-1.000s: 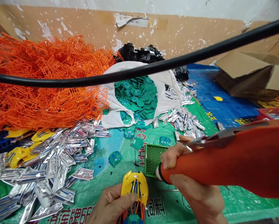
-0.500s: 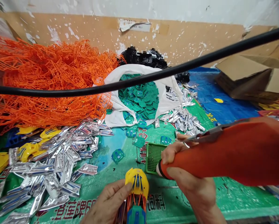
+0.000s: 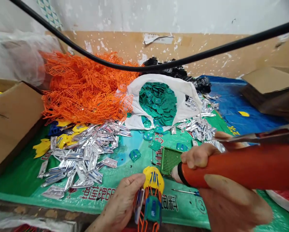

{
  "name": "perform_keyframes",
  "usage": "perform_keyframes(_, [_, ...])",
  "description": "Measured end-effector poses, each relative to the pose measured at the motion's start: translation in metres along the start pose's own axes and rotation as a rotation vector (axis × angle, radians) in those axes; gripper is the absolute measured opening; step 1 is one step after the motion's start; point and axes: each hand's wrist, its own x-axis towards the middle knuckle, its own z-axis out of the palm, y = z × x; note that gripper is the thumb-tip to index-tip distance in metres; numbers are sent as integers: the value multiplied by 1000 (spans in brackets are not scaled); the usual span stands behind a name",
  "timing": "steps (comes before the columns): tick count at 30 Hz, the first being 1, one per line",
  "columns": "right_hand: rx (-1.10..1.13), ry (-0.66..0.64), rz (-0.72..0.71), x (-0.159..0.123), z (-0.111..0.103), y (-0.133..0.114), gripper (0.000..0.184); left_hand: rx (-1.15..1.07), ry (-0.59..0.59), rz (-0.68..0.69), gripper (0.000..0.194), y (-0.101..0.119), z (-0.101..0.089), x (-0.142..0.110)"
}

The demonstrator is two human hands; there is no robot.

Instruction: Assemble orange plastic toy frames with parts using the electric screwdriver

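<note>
Well, view: I'm reading this from the head camera, looking forward and down at a low work surface.

Left hand (image 3: 120, 203): closed, fingers wrapped around the side of a molded plastic assembly, thumb pressed against it from the left.

Held assembly: a yellow plastic shell (image 3: 154, 178) sits on top, with orange plastic struts (image 3: 144, 201) below it and a teal plastic piece (image 3: 153, 209) among them; it sits low in the frame, in the left hand.

Right hand (image 3: 231, 206): closed tightly around orange-handled pliers (image 3: 241, 167), the fingers above the grip and the thumb below it.

Pliers: they lie across the lower right, a steel arm (image 3: 262, 138) running above the orange handle.

Nearby: a square green perforated tray (image 3: 170, 160) sits just beyond the pliers' handle end.

Around: a white bag (image 3: 185, 100) holds teal plastic pieces (image 3: 157, 103); an orange sprue heap (image 3: 86, 87) lies beside it, and a silver plated parts pile (image 3: 84, 154) lies in front. Black parts (image 3: 175, 72) lie behind, on a green printed tarp (image 3: 14, 185). A black cable (image 3: 207, 53) crosses overhead.
</note>
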Motion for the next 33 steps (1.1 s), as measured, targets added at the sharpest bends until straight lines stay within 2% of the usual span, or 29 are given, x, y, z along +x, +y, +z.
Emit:
perform_keyframes(8, [-7, -115, 36, -11, 17, 7, 46, -60, -1, 6, 40, -8, -1, 2])
perform_keyframes(12, [-67, -125, 7, -11, 22, 13, 35, -73, 8, 23, 37, -10, -2, 2])
perform_keyframes(17, [-111, -84, 20, -12, 22, 19, 27, -66, 42, 9, 41, -9, 0, 2])
perform_keyframes(21, [-150, -106, 43, -12, 21, 22, 19, -72, 55, -7, 43, -6, 3, 2])
perform_keyframes(30, [-167, -112, 80, -15, 21, 26, 17, -23, 86, 13, 41, -14, 1, 3])
perform_keyframes(33, [-167, -94, 72, -16, 24, 28, 24, -49, 94, 31, 41, -16, 1, 4])
